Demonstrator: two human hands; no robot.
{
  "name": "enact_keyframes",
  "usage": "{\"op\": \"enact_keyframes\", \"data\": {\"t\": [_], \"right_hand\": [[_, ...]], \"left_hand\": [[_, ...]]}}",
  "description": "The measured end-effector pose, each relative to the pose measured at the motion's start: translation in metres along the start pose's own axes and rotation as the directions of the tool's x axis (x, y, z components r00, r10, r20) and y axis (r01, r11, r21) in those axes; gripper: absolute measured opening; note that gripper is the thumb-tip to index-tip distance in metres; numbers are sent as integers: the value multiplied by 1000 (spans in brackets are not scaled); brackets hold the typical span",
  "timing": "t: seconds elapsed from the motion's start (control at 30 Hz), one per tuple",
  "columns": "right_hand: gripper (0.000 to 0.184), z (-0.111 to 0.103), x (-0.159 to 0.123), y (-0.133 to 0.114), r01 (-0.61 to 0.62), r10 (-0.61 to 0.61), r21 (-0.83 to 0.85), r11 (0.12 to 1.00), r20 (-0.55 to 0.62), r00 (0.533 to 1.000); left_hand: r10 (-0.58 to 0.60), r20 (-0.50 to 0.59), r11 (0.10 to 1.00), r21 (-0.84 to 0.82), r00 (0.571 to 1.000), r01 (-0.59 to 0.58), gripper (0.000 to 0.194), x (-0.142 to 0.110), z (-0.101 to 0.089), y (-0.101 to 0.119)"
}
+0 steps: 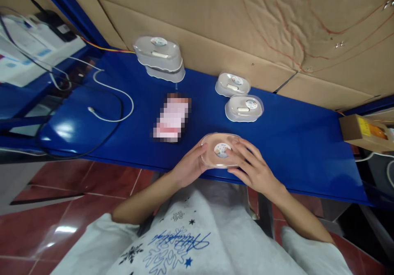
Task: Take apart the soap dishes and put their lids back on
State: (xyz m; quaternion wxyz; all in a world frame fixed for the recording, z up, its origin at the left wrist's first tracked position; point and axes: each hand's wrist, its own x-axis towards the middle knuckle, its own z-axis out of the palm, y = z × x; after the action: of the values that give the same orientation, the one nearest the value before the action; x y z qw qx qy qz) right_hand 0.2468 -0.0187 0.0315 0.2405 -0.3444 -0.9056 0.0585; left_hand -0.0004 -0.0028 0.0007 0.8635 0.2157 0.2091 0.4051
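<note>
Near the front edge of the blue table is a clear oval plastic container [211, 154] with a round printed label on top. My left hand [193, 164] grips its left end, the thumb along the top rim. On its right side, my right hand [252, 164] lies over the lid with fingers spread apart, some fingertips near the label. A pixelated pink rectangle [172, 119] lies just beyond my left hand. Two similar containers, a rear one [227, 89] and a front one [238, 115], sit behind my right hand.
Stacked containers [158, 55] stand at the back left against a cardboard wall [197, 33]. A white cable [131, 98] curls over the blue table [295, 143]. White equipment [30, 49] stands at left; a cardboard box [363, 133] is at the right end.
</note>
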Motion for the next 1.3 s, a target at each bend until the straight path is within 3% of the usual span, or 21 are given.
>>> {"op": "enact_keyframes", "data": {"t": [0.13,0.4,0.67,1.0,1.13,1.3], "right_hand": [[78,2,-7,5,-66,71,59,996,-90,993],[74,18,-17,-2,-173,183,79,982,-148,972],[86,19,-27,0,-107,102,-49,993,-101,990],[85,21,-26,0,-122,120,-17,992,-88,989],[93,22,-24,0,-118,114,-44,992,-86,990],[86,20,-25,1,-41,25,-82,996,-190,981]], "left_hand": [[26,-69,1000,-1,997,-26,60,0,-2,-2],[-6,22,1000,-13,1000,6,74,2,1,-1],[-8,-51,1000,-10,999,8,66,2,-1,-2],[18,-132,999,34,991,-14,62,1,0,0],[1,-151,1000,-4,989,-1,56,3,1,-1],[-11,-158,1000,-26,987,7,44,3,-6,-3]]}}
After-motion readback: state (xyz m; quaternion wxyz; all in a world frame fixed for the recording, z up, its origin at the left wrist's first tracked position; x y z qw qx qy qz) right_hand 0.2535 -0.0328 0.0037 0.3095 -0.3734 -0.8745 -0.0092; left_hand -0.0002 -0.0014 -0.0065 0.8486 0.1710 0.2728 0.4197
